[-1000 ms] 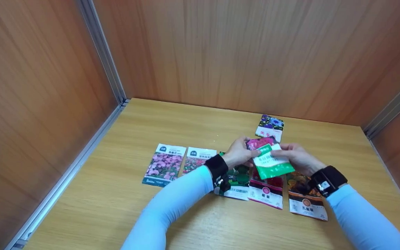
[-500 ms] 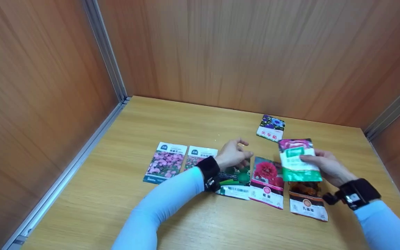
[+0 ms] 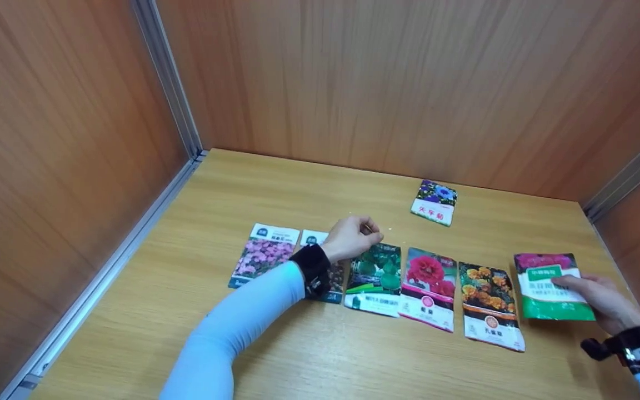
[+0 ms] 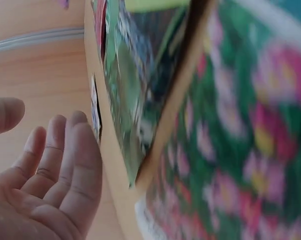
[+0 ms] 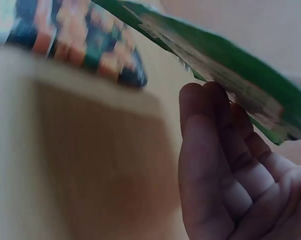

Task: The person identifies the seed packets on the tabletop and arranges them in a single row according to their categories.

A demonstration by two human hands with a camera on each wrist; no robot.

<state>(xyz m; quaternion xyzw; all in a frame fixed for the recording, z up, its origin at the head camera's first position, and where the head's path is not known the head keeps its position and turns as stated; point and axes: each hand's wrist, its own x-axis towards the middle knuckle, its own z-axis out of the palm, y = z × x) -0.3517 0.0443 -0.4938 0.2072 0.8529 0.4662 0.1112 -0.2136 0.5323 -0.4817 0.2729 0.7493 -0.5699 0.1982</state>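
My right hand [image 3: 609,300] holds a green-and-white seed packet [image 3: 556,303] with a pink flower picture by its right edge, thumb on the front. In the right wrist view the packet [image 5: 230,57] slants above the fingers, raised over the table. To its left lies the orange-flower packet [image 3: 486,294]. My left hand [image 3: 351,236], fingers loosely bent and holding nothing, hovers over the row's second packet [image 3: 331,286], partly covering it. Beside that lies a green vegetable packet [image 3: 375,280]. In the left wrist view the hand [image 4: 55,180] shows a bare palm.
A red-flower packet [image 3: 428,289] lies between the green and orange ones. At the row's left end is a pink-flower packet [image 3: 264,255]. A blue-flower packet [image 3: 434,203] lies near the back wooden panel [image 3: 381,83]. Wooden panels also border the table [image 3: 309,361] left and right.
Both hands held the green-and-white packet; the left hand let go and drew back leftward. The right hand carried the packet right, past the orange-flower packet.
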